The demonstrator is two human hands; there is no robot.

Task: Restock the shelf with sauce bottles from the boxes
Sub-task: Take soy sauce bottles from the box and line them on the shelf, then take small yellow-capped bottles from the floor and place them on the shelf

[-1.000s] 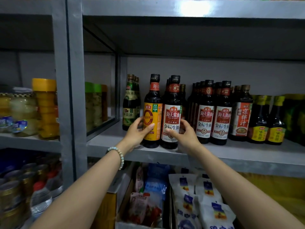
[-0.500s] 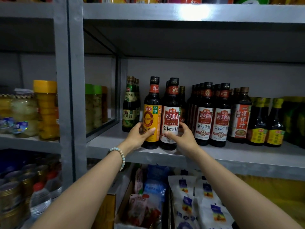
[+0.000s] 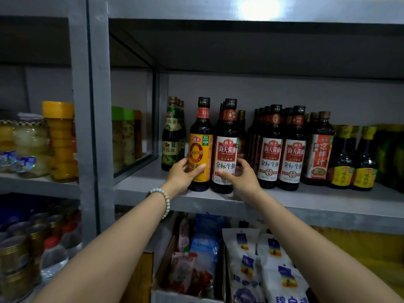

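Note:
Two dark sauce bottles stand side by side near the front of the grey shelf (image 3: pixel 306 202). My left hand (image 3: pixel 182 174) wraps the lower part of the orange-label bottle (image 3: pixel 200 147). My right hand (image 3: pixel 239 174) grips the base of the red-and-white-label bottle (image 3: pixel 226 149), thumb across its label. Both bottles are upright and rest on the shelf board. More red-label bottles (image 3: pixel 282 149) stand in rows to the right, a gap apart.
Green-label bottles (image 3: pixel 172 136) stand behind on the left, small yellow-label bottles (image 3: pixel 352 162) at the right. A grey upright post (image 3: pixel 94 119) divides off jars (image 3: pixel 59 141) on the left. Below the shelf are packets in boxes (image 3: pixel 258 265) and cans (image 3: pixel 19 254).
Both hands stay on the two bottles, which have shifted slightly deeper and leftward on the shelf; the view has tilted a little.

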